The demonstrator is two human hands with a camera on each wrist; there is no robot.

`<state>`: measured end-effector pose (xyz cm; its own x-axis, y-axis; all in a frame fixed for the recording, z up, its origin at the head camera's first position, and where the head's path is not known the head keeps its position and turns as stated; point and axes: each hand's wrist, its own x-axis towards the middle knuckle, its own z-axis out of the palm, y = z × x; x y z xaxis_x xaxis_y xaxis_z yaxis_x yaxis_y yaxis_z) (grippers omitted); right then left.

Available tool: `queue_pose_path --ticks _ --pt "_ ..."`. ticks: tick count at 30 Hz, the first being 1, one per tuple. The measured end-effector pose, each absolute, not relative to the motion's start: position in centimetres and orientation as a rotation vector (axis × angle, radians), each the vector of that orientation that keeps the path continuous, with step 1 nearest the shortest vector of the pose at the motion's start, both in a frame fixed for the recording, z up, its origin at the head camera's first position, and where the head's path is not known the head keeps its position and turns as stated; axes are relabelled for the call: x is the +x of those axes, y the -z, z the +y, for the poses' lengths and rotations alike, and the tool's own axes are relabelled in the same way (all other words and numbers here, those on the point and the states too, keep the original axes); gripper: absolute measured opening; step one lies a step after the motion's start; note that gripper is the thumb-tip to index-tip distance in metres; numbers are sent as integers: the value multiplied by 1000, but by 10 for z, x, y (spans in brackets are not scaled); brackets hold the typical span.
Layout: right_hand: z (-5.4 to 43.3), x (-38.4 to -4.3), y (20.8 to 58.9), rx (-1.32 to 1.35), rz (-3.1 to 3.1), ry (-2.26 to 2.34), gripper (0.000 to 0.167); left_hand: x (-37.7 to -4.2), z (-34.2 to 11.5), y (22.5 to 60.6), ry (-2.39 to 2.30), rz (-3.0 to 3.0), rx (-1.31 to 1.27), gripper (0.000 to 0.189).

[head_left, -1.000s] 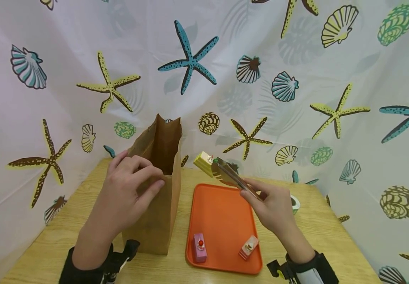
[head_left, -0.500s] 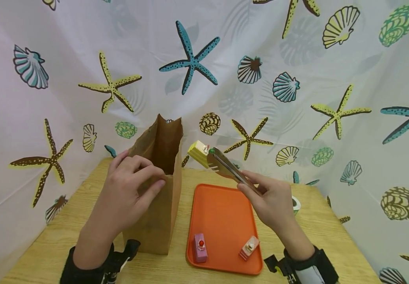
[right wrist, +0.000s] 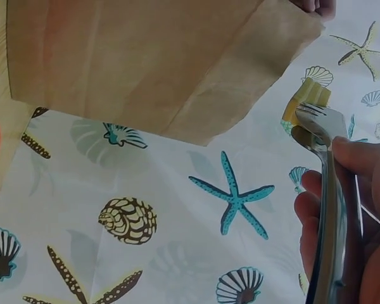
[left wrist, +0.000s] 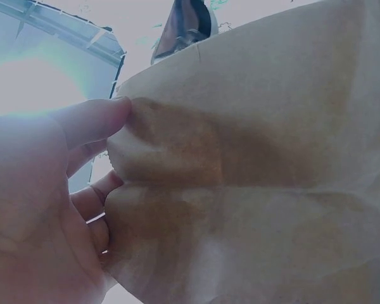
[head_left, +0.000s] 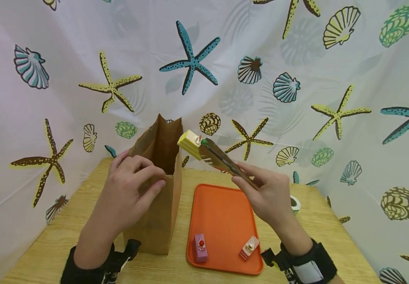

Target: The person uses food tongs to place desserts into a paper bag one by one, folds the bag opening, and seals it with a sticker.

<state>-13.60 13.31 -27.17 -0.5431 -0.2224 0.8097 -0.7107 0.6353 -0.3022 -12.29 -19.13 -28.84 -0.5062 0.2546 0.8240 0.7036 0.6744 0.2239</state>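
Observation:
A brown paper bag (head_left: 151, 225) stands upright with its mouth open. At its near rim my left hand (head_left: 131, 181) pinches the paper; in the left wrist view the thumb (left wrist: 98, 120) lies on one side of it and the fingers on the other. My right hand (head_left: 266, 193) grips metal serving tongs (head_left: 225, 159). Their fork-shaped end (right wrist: 316, 117) clamps a yellow layered toy cake slice (head_left: 189, 145), held up just right of the bag's mouth. The bag's inside bottom is hidden.
An orange tray (head_left: 222, 217) lies right of the bag. On its near part sit a purple cake slice (head_left: 200, 252) with a red berry and a pink layered slice (head_left: 249, 248). A white ring-shaped roll (head_left: 296, 205) is partly behind my right hand. A patterned curtain (head_left: 204, 106) surrounds the table.
My right hand has moved left and upward, carrying the tongs and the yellow cake slice closer to the bag's mouth. The left hand keeps its place on the rim.

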Motion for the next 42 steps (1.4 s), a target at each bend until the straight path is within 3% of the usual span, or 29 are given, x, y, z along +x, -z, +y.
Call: queue_pose_path --ticks 14,34,42 --pt "107 -136 255 827 -1963 -822 36 -123 -192 289 707 -2079 -737 11" --pt "87 -132 259 902 -1992 -853 36 -123 -192 288 695 -2086 -734 10" --pt "87 -130 261 874 -2079 -846 44 -123 -192 288 699 -2081 -735 10"
